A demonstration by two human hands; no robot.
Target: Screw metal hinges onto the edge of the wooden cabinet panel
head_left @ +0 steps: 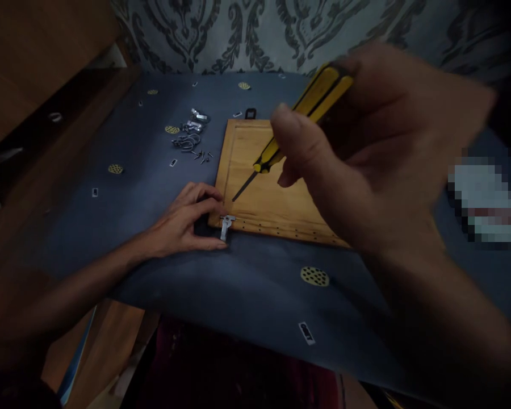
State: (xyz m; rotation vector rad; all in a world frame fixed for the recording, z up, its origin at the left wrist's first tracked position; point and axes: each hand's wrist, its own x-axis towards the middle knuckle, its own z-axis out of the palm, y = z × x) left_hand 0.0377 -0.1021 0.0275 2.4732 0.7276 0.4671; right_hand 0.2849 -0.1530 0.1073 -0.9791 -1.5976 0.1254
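My right hand (pixel 366 142) is closed round the yellow and black handle of a screwdriver (pixel 272 150). The screwdriver's shaft slants down to the left, and its tip shows over the near left part of a wooden board (pixel 255 170). At that corner of the board, my left hand (pixel 187 218) grips a small silver metal fitting (pixel 226 226) between thumb and fingers. One end of the fitting lies on the board's edge; the other sticks out toward me. Small dark holes run along this near edge. My right hand hides the board's right part.
Left of the board lie metal fittings (pixel 195 124), several metal hooks (pixel 186 141) and loose screws (pixel 203 157). A black hanger tab (pixel 250 113) sticks out at the board's far edge. The blue patterned cloth (pixel 255 284) meets a patterned backdrop (pixel 213 34). Wooden furniture (pixel 38 62) stands at left.
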